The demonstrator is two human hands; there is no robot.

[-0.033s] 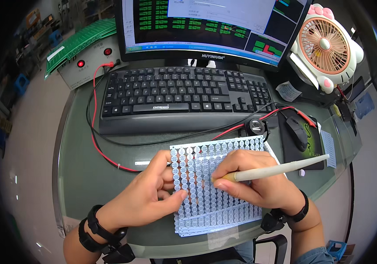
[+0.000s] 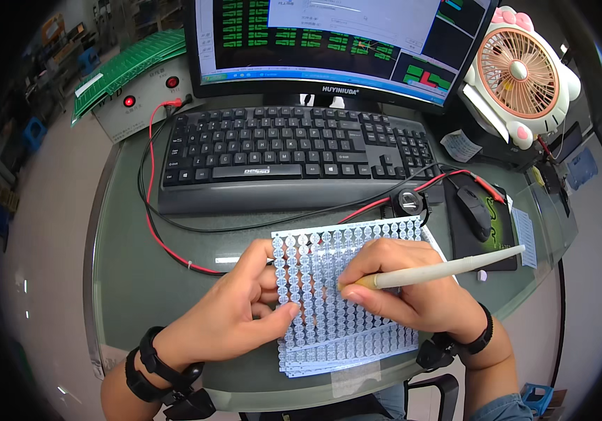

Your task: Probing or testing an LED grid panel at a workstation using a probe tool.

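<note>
A white panel of small round circuit boards in rows (image 2: 313, 309) is tilted up at the middle of the desk's front. My left hand (image 2: 248, 302) grips its left edge, thumb on the face and the other fingers behind it. In a pinch, my right hand (image 2: 409, 288) holds a pale pen-like tool (image 2: 448, 271) with a yellowish front part. The tool's tip is at the middle of the panel, partly hidden by my fingers. More such panels (image 2: 357, 348) lie stacked underneath, toward me. Dark bands circle both of my wrists.
Behind the panel stand a black keyboard (image 2: 273, 151) and a monitor (image 2: 315, 70). A small black round-topped device (image 2: 407, 203) sits by the panel's far corner, near red and black cables. To the right are a mouse (image 2: 474, 212) and a fan (image 2: 518, 70); left, a box (image 2: 148, 105) with green boards (image 2: 129, 70).
</note>
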